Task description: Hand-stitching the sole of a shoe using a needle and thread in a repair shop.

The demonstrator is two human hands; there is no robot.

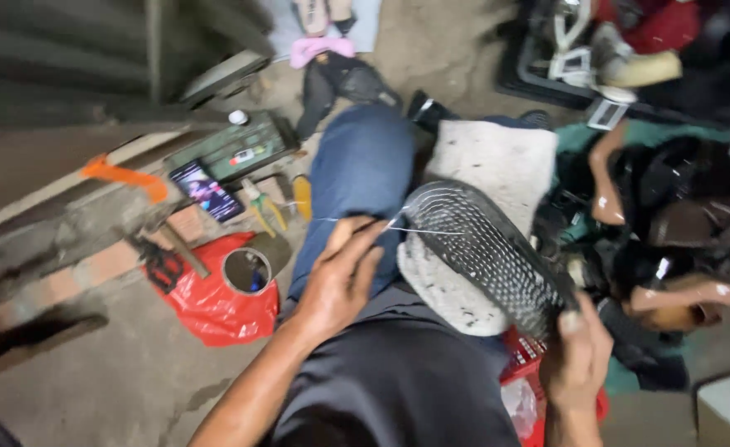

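Pretty cluttered spot. Red plastic bag (216, 306) on the concrete floor at left, with a small round tin (246, 271) sitting on it. Phone (207, 190) with a lit screen lying further back, next to a green box (236, 149) and an orange-handled tool (125, 176). Yellow-handled pliers (264, 211) just beside the phone. Pile of dark shoes (671, 215) heaped on the right, a tan heeled one (688, 296) sticking out near the front. Nothing between the hands and the work, only the raised knee in blue jeans (356, 174) just behind it.

Black shoe sole (489, 252) lying tread-up across a whitish pad (481, 165) on the lap, right of the knee. Long axis running diagonally: one rounded end pointing up-left toward the knee, the other end down-right.

Right hand (578, 352) clenched around that lower-right end, thumb on top, pinning it in place. Left hand (340, 277) sitting just left of the sole's upper end, not touching it, fingers pinched on a thin pale thread (419, 228) stretched taut from the fingertips over to the sole's edge. Frame's a bit motion-blurred, so hard to say exactly where the thread enters the sole.
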